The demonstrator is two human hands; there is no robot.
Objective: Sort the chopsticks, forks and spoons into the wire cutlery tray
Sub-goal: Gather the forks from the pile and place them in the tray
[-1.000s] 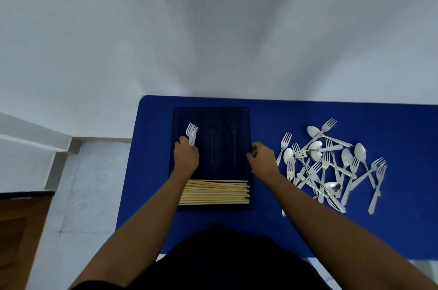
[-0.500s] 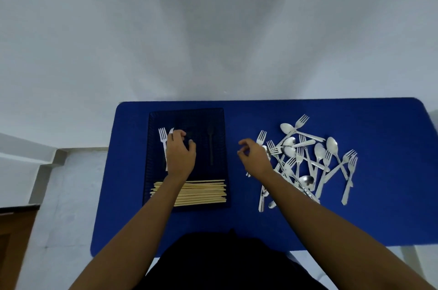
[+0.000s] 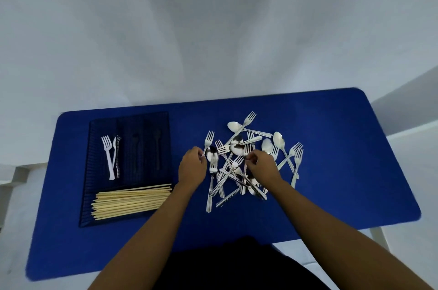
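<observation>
A dark wire cutlery tray (image 3: 130,117) lies on the left of the blue table (image 3: 336,171). Its left slot holds a few silver forks (image 3: 109,159), and its near slot holds a bundle of wooden chopsticks (image 3: 131,202). Dark utensils (image 3: 157,147) lie in the middle and right slots. A tangled pile of silver forks and spoons (image 3: 239,147) lies at the table's middle. My left hand (image 3: 192,167) pinches the handle of a fork (image 3: 209,137) at the pile's left edge. My right hand (image 3: 264,166) pinches a fork handle inside the pile.
Blue table surface stretches to the right of the pile and along the near edge. A white wall stands behind the table. My dark clothing (image 3: 237,263) fills the bottom centre.
My left hand has left the forks in the tray and crossed right to the pile. My right hand has reached further into the pile. The view has shifted right.
</observation>
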